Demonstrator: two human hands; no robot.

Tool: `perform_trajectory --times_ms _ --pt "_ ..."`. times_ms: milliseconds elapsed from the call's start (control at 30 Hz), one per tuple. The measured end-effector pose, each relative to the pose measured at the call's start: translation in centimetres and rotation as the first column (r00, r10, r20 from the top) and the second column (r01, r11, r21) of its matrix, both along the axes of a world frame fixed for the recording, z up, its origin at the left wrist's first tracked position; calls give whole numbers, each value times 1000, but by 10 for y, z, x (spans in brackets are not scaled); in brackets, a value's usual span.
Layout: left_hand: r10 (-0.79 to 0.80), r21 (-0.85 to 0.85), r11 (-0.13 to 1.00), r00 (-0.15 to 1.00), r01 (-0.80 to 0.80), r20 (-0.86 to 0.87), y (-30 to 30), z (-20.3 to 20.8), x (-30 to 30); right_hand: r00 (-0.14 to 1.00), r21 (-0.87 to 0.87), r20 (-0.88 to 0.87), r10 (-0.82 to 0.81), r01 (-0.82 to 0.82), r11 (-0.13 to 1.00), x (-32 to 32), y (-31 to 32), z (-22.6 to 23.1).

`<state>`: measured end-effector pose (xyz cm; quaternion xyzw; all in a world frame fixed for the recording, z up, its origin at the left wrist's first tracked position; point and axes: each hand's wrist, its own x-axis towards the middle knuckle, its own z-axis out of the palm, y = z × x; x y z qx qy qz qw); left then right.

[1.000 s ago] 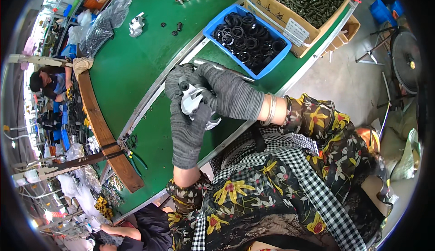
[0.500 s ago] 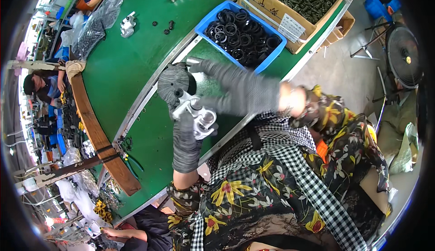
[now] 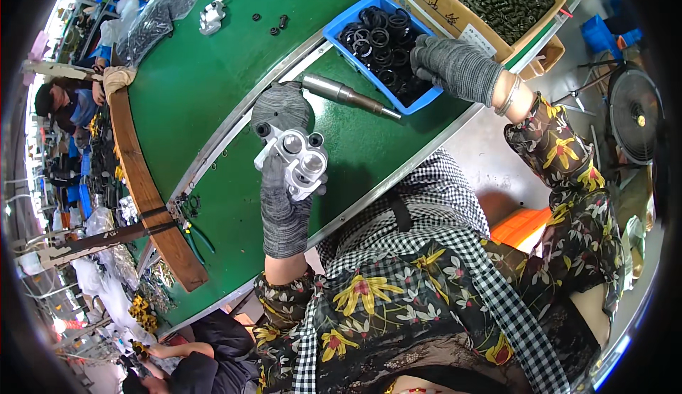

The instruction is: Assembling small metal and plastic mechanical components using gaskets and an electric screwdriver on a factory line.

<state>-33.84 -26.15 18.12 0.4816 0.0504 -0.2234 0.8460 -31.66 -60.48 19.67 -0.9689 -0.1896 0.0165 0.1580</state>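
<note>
My left hand, in a grey knit glove, grips a silver two-bore metal casting that looks like a brake caliper. Its two round bores face up. Just beyond it stands a round grey wrapped block. A stepped steel rod lies on the green table between that block and a blue bin of black rubber rings. My right hand, gloved alike, is over the bin's right side with its fingers drawn together at the rings. Whatever is between those fingertips is hidden.
Behind the bin stands a cardboard box of small dark parts. Another silver casting and small black pieces lie farther off. A metal rail crosses the table. Pliers lie beside a wooden beam. Co-workers sit at left.
My right hand has moved from beside the casting rightward to the blue bin, uncovering the steel rod. In my left hand the casting has turned so its bores face up.
</note>
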Motion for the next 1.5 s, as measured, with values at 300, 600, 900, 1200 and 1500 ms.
perform_trajectory --times_ms 300,600,900,1200,1500 --pt "122 63 990 992 -124 33 -13 12 -6 878 481 -358 -316 464 744 3 27 37" --pt "-24 110 994 967 -5 254 -6 2 4 981 910 -122 149 51 411 -21 142 34" --pt "140 269 932 926 -244 351 -15 8 4 955 764 243 -167 -83 640 -24 170 11" --pt "26 610 688 854 -393 520 -18 -2 18 916 744 323 -238 -90 662 -28 176 6" --pt "-42 682 583 823 -441 567 -27 10 30 927 774 290 -240 -79 629 -25 176 9"
